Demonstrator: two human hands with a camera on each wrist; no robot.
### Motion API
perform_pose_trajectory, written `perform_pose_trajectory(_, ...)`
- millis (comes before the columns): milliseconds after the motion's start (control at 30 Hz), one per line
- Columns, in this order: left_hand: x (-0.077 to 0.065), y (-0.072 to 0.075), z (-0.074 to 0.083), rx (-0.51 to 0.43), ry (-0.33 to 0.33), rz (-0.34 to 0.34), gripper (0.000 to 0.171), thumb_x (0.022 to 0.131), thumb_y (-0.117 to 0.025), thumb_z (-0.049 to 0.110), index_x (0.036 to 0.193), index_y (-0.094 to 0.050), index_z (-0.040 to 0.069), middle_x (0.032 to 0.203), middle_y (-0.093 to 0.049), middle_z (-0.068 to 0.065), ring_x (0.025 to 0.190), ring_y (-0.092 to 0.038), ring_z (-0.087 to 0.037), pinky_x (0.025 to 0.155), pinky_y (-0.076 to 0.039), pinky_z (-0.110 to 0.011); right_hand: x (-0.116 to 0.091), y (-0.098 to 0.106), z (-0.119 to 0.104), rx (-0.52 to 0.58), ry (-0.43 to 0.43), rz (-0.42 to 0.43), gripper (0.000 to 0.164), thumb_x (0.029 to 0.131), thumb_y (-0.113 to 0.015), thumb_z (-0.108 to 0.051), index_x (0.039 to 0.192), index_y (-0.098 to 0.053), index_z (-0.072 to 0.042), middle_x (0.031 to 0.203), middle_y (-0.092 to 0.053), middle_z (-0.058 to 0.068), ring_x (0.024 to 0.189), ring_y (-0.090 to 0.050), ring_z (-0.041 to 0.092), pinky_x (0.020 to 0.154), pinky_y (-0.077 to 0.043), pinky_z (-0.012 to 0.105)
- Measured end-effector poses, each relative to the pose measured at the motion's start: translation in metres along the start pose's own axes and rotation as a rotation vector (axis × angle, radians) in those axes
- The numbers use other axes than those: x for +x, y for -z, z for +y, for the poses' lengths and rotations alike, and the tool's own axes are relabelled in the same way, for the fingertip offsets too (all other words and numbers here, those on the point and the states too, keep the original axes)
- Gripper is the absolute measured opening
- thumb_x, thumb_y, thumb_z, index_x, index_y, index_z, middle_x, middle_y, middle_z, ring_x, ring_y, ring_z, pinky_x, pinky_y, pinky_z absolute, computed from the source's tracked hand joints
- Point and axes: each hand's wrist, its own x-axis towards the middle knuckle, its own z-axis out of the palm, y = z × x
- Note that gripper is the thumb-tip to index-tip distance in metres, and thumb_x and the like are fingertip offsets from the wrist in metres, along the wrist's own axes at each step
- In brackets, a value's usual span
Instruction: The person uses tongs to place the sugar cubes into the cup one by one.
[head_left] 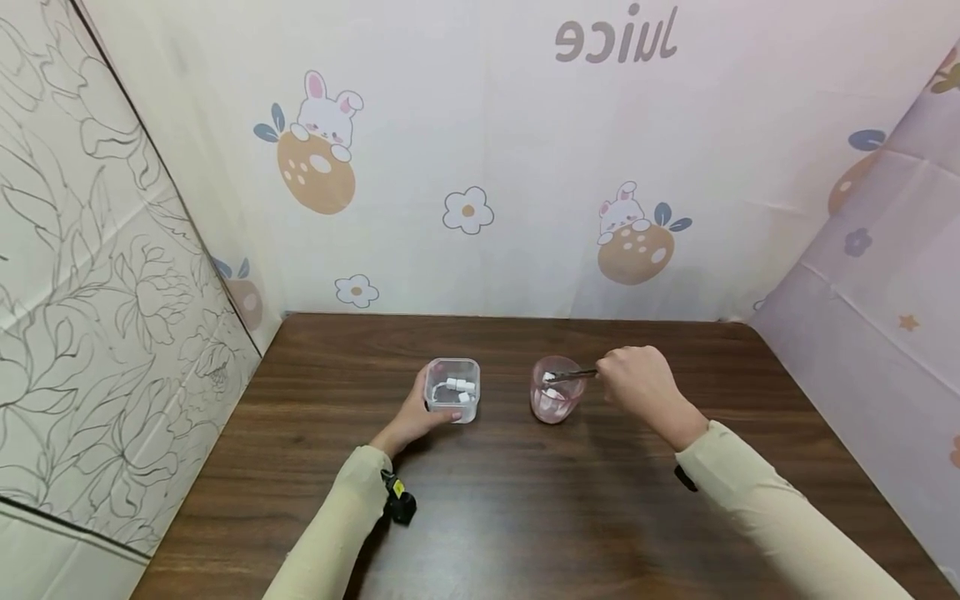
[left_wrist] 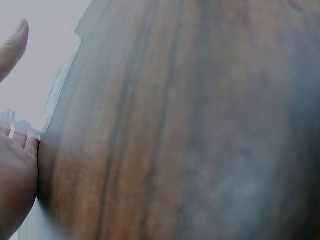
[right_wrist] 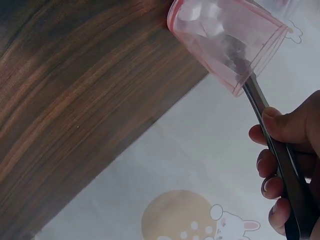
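On the left of the table stands a small clear plastic box (head_left: 470, 412) with several white pieces (head_left: 461, 387) inside. My left hand (head_left: 411, 418) holds it from the left, thumb along the near side. In the left wrist view, the box shows only as a pale blur beside the thumb (left_wrist: 12, 50). A see-through pink cup (head_left: 576, 392) stands to the right of the box and contains several white pieces (head_left: 553, 398). My right hand (head_left: 641, 383) grips metal tongs (right_wrist: 280, 155), whose tips reach into the cup. Whether the tips pinch a piece, I cannot tell.
The dark wooden table (head_left: 495, 500) runs back to a patterned wall covering (head_left: 420, 258). More printed covering (head_left: 885, 275) rises at the right, and a flower-line panel (head_left: 112, 275) at the left. A black wrist device (head_left: 401, 504) sits by my left sleeve.
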Motion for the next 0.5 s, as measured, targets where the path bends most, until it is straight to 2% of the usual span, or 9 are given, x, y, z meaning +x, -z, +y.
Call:
perform_pose_trajectory(133,0.0006,0.0003,0.0012,0.000,-0.003,0.003,0.097,0.077,-0.075,-0.003,0.149,-0.011,-0.001,0.149,-0.023,-0.028,0.130,-0.029,-0.045,0.107,-0.022,-0.054,0.0025,-0.0016,0.0002,-0.010,0.025,0.028,0.040,0.058,-0.056,0.009,0.045,-0.030,-0.019,0.045,-0.031,-0.005,0.045,-0.025,0.011,0.035,-0.029,0.033)
perform_pose_trajectory(333,0.0002,0.0002,0.0021,0.027,0.025,0.013,0.097,0.077,-0.077,0.000,0.150,-0.012,0.001,0.149,-0.025,-0.026,0.130,-0.030,-0.043,0.107,-0.021,-0.053,0.0041,-0.0056,-0.0004,-0.010,0.061,0.055,0.036,0.055,-0.057,0.010,0.045,-0.035,-0.017,0.045,-0.039,-0.001,0.039,-0.038,0.016,0.035,-0.033,0.036)
perform_pose_trajectory(500,0.0004,0.0002,0.0002,0.018,0.012,0.004,0.097,0.077,-0.076,-0.001,0.149,-0.011,0.000,0.148,-0.024,-0.027,0.129,-0.030,-0.044,0.106,-0.023,-0.054,0.0043,-0.0090,-0.0020,-0.024,0.076,0.034,0.036,0.058,-0.061,0.010,0.045,-0.039,-0.016,0.045,-0.042,0.001,0.040,-0.041,0.017,0.036,-0.033,0.036)
